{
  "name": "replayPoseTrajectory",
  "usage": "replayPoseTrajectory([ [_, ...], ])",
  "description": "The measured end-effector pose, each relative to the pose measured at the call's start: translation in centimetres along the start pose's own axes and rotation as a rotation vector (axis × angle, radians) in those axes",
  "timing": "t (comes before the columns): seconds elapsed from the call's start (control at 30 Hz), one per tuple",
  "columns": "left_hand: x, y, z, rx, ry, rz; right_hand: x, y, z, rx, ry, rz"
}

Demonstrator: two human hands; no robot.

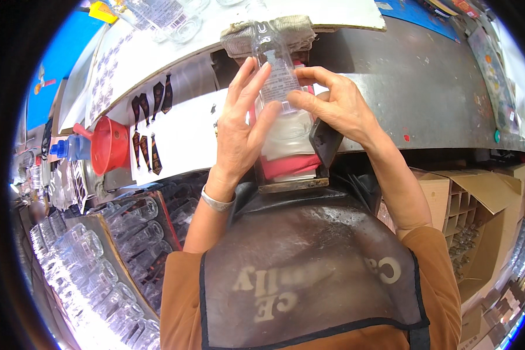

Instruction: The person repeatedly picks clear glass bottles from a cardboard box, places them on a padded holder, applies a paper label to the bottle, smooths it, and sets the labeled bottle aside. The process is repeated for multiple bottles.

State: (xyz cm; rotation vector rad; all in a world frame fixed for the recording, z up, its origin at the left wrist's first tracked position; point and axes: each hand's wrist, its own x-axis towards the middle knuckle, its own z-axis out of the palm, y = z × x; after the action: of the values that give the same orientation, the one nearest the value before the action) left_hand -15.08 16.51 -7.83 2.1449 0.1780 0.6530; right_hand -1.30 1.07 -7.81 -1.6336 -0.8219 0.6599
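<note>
Glass bottle [277, 79] between left-hand fingers [254, 87] and right-hand fingers [321, 75]

Large pale letters, upside down, stand on the dark apron [326, 291] at six o'clock. Lines of fine print, too small to read, cover the clear bottle [278, 84] toward twelve. At eleven, a lying bottle [164, 16] bears similar lines; near ten are dark tie-shaped labels [144, 153], their markings illegible.

Bright overall; glare whitens the lower-left bottles [93, 279]; dark, curved fisheye rim.
</note>
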Motion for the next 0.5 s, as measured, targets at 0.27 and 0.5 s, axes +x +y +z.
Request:
replayPoseTrajectory([
  [0.27, 0.0, 0.2, -0.1, 0.017, -0.003, 0.019, 0.4, 5.4, -3.6, 0.850, 0.423, 0.337],
  [0.5, 0.0, 0.4, 0.0, 0.016, -0.004, 0.014, -1.5, 1.9, -3.0, 0.655, 0.224, 0.153],
])
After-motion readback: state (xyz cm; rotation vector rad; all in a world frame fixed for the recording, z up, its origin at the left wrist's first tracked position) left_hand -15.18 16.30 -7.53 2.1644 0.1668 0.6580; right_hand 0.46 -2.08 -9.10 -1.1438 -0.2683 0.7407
